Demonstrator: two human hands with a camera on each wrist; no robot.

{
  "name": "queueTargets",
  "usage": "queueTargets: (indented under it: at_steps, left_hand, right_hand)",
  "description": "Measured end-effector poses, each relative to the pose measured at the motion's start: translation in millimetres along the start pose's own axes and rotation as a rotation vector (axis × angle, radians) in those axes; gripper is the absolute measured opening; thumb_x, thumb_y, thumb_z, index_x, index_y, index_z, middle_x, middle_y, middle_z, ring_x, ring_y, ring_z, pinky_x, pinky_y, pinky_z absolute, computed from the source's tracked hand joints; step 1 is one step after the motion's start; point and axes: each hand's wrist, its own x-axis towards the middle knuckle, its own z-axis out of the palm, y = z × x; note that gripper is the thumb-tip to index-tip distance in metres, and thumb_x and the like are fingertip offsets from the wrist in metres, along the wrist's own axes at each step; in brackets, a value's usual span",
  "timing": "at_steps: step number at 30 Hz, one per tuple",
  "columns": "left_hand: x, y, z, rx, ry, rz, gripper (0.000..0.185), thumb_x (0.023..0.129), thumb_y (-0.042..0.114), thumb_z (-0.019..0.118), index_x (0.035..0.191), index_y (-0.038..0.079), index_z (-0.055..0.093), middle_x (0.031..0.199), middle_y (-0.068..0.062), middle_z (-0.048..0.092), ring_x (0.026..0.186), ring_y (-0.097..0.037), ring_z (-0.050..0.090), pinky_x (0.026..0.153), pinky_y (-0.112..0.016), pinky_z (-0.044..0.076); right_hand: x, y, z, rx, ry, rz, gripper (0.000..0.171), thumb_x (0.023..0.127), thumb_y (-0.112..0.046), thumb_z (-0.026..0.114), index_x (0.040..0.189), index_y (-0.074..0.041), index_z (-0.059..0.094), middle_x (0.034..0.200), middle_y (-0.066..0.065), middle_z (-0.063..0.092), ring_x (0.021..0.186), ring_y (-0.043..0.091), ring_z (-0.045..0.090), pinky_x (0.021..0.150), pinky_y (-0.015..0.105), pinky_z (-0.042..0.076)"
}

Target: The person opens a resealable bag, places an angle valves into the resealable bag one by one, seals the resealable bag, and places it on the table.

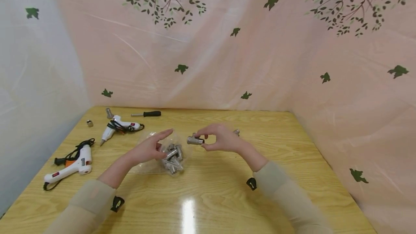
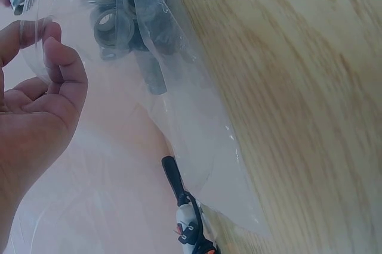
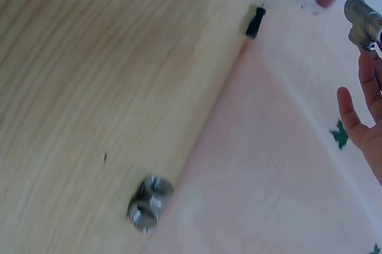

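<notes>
In the head view my right hand (image 1: 225, 138) pinches a metal tee pipe fitting (image 1: 194, 140) between thumb and fingers, above the table. The same fitting (image 3: 361, 18) shows at the right edge of the right wrist view. To its left, my left hand (image 1: 147, 150) holds the rim of a clear plastic bag (image 2: 200, 152), thumb and index finger meeting on the film in the left wrist view. Several metal pipe fittings (image 1: 173, 158) lie inside the bag. Another metal fitting (image 3: 149, 203) rests on the table, partly hidden behind my right hand in the head view.
Two white glue guns (image 1: 76, 167) with black cords lie at the left of the wooden table (image 1: 208, 198). A black-handled screwdriver (image 1: 152, 113) and two small metal pieces (image 1: 90, 123) are near the back left. Curtains (image 1: 208, 53) stand behind and beside the table.
</notes>
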Motion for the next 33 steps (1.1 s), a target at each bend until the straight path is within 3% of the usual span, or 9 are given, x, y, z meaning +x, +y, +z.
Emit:
queueTargets:
  at_steps: [5, 8, 14, 20, 26, 33]
  left_hand:
    - [0.2, 0.6, -0.5, -0.007, -0.003, -0.003, 0.087, 0.082, 0.004, 0.068, 0.153, 0.020, 0.018, 0.153, -0.014, 0.022, 0.049, -0.012, 0.037, 0.051, -0.029, 0.043]
    - [0.4, 0.6, -0.9, -0.008, -0.008, -0.005, 0.087, 0.083, 0.004, 0.068, 0.153, 0.020, 0.018, 0.152, -0.015, 0.023, 0.049, -0.012, 0.037, 0.051, -0.029, 0.043]
    - [0.9, 0.6, -1.3, -0.011, -0.012, -0.009, 0.088, 0.082, 0.002, 0.067, 0.153, 0.020, 0.018, 0.151, -0.015, 0.025, 0.049, -0.011, 0.035, 0.049, -0.027, 0.041]
    - [0.7, 1.3, -0.5, -0.010, -0.014, -0.005, 0.088, 0.082, 0.003, 0.067, 0.153, 0.020, 0.018, 0.150, -0.016, 0.026, 0.049, -0.010, 0.035, 0.050, -0.027, 0.041]
    - [-0.2, 0.2, -0.6, 0.000, -0.010, -0.008, 0.087, 0.083, 0.004, 0.067, 0.153, 0.019, 0.017, 0.152, -0.015, 0.023, 0.050, -0.011, 0.036, 0.051, -0.029, 0.043]
    - [-0.2, 2.0, -0.4, 0.006, 0.001, -0.001, 0.088, 0.082, 0.002, 0.067, 0.153, 0.018, 0.018, 0.154, -0.015, 0.021, 0.051, -0.011, 0.039, 0.051, -0.029, 0.044]
  right_hand:
    - [18, -4, 23, 0.019, 0.008, -0.028, 0.035, 0.081, -0.018, 0.071, 0.116, -0.013, 0.068, 0.112, 0.001, 0.069, 0.084, 0.013, 0.063, 0.074, 0.022, 0.049]
    - [26, -7, 33, 0.034, -0.017, 0.000, 0.035, 0.082, -0.019, 0.070, 0.117, -0.012, 0.068, 0.112, 0.001, 0.069, 0.084, 0.012, 0.063, 0.074, 0.022, 0.050]
    - [42, -12, 51, 0.076, -0.081, 0.078, 0.035, 0.082, -0.016, 0.071, 0.117, -0.009, 0.068, 0.112, 0.002, 0.069, 0.088, 0.018, 0.062, 0.077, 0.034, 0.052]
    - [52, -10, 65, 0.015, -0.115, 0.141, 0.035, 0.085, -0.021, 0.070, 0.119, -0.012, 0.067, 0.112, -0.002, 0.069, 0.092, 0.017, 0.061, 0.077, 0.024, 0.048]
    - [53, -9, 67, 0.032, -0.097, 0.166, 0.037, 0.086, -0.024, 0.070, 0.121, -0.013, 0.065, 0.116, -0.002, 0.067, 0.096, 0.017, 0.060, 0.082, 0.028, 0.048]
    - [47, -7, 57, 0.107, -0.051, 0.126, 0.045, 0.084, -0.019, 0.071, 0.126, -0.007, 0.060, 0.126, 0.008, 0.061, 0.102, 0.026, 0.061, 0.087, 0.035, 0.050]
